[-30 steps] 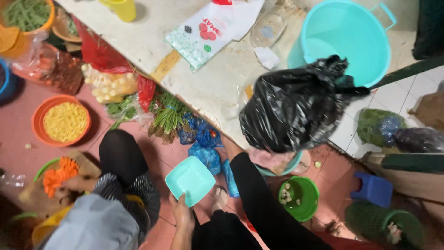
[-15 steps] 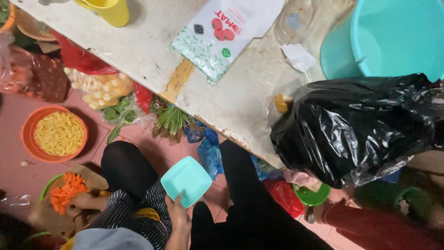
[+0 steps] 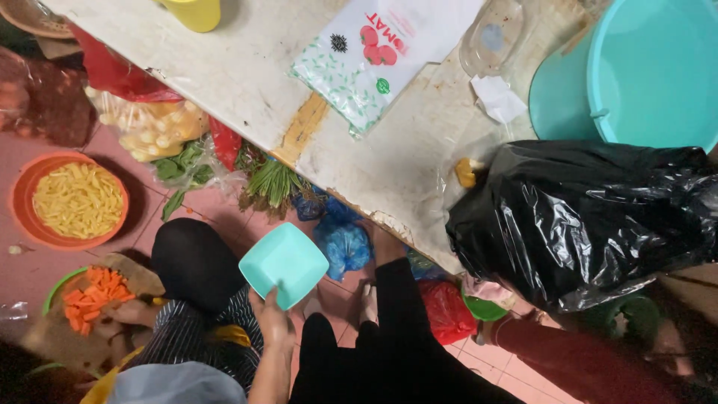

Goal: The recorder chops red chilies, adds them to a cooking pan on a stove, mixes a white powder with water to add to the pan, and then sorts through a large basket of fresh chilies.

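Carrot pieces (image 3: 88, 295) lie on a green plate on the floor at far left. Left hand (image 3: 274, 322), fingers pinching its rim, holds a square turquoise bowl (image 3: 283, 263) above the floor, below the desk (image 3: 239, 82) edge. Right hand is unseen; a black plastic bag (image 3: 591, 217) hangs at the desk's right edge.

1. Soft light is falling from above, making the white table (image 3: 247, 82) look bright.
2. The floor around the left hand (image 3: 273, 322) holding the teal bowl (image 3: 284, 263) is staying dimmer.
3. Shiny spots are glinting on the black bag (image 3: 591, 217), far right of the hand.
4. Things at the bottom edge, below the hand, are looking blurry.
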